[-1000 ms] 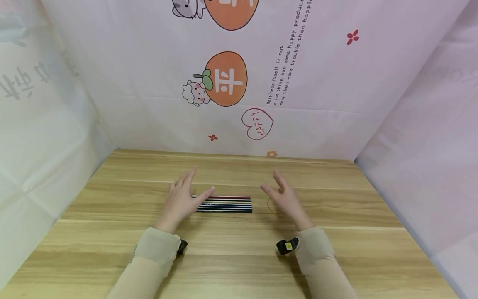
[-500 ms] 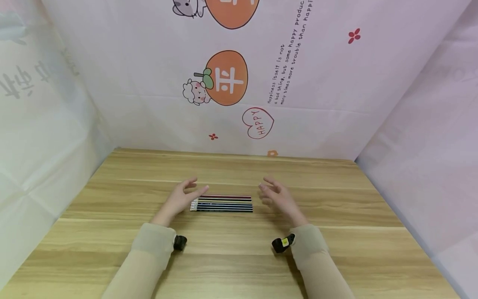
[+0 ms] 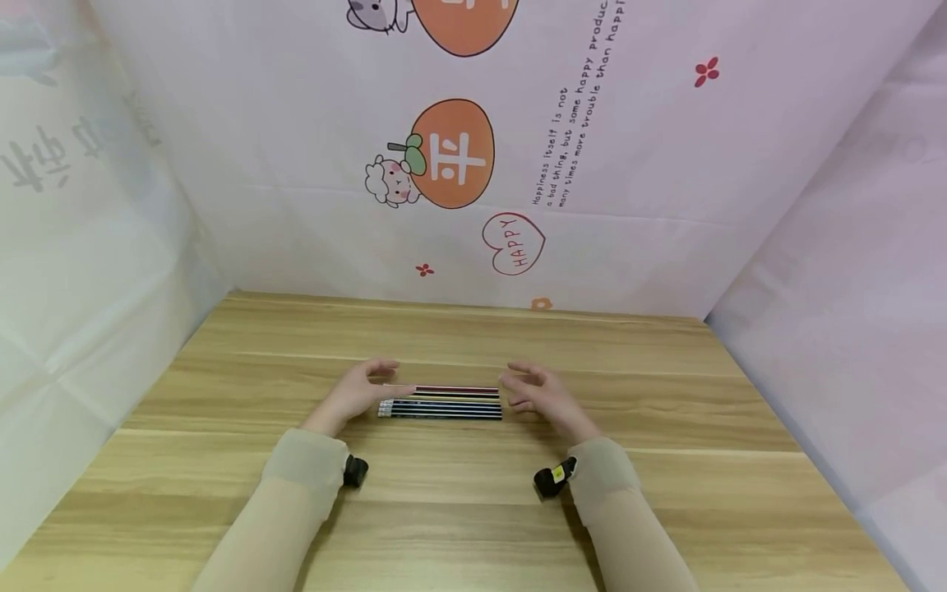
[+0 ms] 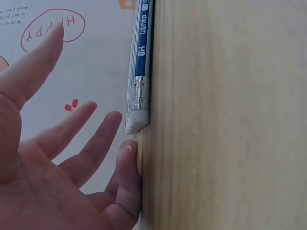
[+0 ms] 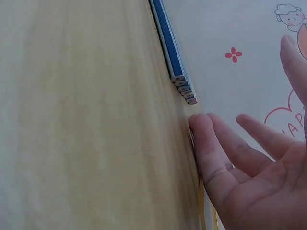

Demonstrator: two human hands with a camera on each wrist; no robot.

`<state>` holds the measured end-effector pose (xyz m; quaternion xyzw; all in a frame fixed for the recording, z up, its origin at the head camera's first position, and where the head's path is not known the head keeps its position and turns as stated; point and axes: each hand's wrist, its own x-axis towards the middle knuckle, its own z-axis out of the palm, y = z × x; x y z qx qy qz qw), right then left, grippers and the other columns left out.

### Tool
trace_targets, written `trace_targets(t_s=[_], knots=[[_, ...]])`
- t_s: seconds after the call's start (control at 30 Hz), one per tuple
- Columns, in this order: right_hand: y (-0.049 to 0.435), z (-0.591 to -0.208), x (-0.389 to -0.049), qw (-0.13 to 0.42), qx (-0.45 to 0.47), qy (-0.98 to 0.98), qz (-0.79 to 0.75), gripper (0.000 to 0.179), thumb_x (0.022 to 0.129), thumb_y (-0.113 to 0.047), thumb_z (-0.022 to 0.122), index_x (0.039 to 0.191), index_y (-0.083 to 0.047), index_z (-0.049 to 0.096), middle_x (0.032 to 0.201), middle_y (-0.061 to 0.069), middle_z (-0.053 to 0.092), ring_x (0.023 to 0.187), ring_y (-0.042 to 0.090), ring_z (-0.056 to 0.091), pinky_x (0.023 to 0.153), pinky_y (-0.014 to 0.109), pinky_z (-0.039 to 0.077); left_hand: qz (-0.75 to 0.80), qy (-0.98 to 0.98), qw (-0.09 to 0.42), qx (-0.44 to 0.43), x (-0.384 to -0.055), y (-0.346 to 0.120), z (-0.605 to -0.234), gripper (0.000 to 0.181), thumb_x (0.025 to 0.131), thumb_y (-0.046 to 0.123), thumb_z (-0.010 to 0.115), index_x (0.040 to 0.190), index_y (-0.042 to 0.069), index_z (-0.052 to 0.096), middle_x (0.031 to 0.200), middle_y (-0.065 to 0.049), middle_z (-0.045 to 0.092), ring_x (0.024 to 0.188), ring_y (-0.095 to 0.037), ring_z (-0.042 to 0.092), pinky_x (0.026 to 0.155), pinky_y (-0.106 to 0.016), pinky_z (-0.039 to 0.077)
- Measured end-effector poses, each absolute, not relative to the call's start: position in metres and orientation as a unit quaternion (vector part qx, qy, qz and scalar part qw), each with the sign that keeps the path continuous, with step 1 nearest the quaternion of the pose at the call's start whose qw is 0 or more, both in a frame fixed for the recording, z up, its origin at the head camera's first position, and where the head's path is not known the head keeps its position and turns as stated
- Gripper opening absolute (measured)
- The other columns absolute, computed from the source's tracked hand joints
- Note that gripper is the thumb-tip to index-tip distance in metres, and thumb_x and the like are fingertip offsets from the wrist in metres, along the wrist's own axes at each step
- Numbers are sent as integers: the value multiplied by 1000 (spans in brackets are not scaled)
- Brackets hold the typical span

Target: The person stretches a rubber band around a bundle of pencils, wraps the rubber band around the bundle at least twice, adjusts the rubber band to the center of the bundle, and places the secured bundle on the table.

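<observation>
Several pencils lie side by side in a flat row on the wooden table, mostly dark blue with a red one at the far side. My left hand is at their eraser end, its thumb passing over the far pencils in the head view. The left wrist view shows the white erasers just beyond its lower fingertips, palm turned inward. At the opposite, unsharpened end, my right hand has loosely bent fingers and holds nothing. Below it, a thin yellow rubber band is partly hidden by the hand.
A white printed cloth rises behind the table's far edge, and more cloth hangs at the left and right. Bare wood stretches in front of the pencils. Each wrist wears a small black camera.
Both hands have come lower and nearer the pencil row, the right one shifting left toward the pencil ends. Their fingers are more bent than before. The pencils stay in place.
</observation>
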<state>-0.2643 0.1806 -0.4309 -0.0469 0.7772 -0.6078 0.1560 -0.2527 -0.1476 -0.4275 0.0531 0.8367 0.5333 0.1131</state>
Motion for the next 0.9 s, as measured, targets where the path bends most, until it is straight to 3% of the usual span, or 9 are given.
trace_targets(t_s=[0.17, 0.4, 0.67, 0.9], knots=[[177, -431, -265, 160, -82, 804, -568, 67, 95, -30, 68, 147, 3, 40, 138, 26, 54, 99, 23, 65, 83, 34, 62, 527, 838, 124, 69, -255, -145, -429, 70, 85, 29, 79, 143, 3, 49, 146, -20, 50, 137, -39, 45, 114, -54, 40], [168, -429, -265, 151, -101, 851, -493, 65, 89, -35, 74, 142, -6, 51, 133, 15, 60, 111, 24, 62, 80, 33, 60, 475, 866, 121, 100, -256, -137, -428, 72, 78, 26, 84, 139, 3, 54, 142, -18, 56, 132, -38, 49, 110, -54, 43], [159, -425, -265, 149, -139, 882, -425, 68, 81, -34, 82, 139, -10, 55, 137, 12, 58, 121, 27, 54, 98, 41, 50, 410, 901, 110, 91, -258, -130, -427, 67, 68, 24, 90, 129, 13, 65, 139, -10, 59, 133, -41, 32, 118, -63, 18], [156, -431, -271, 155, -178, 875, -424, 70, 79, -22, 85, 139, -2, 54, 138, 17, 54, 117, 28, 51, 95, 40, 50, 387, 912, 106, 89, -258, -128, -427, 59, 66, 20, 91, 121, 16, 71, 129, -8, 65, 123, -37, 38, 110, -59, 31]])
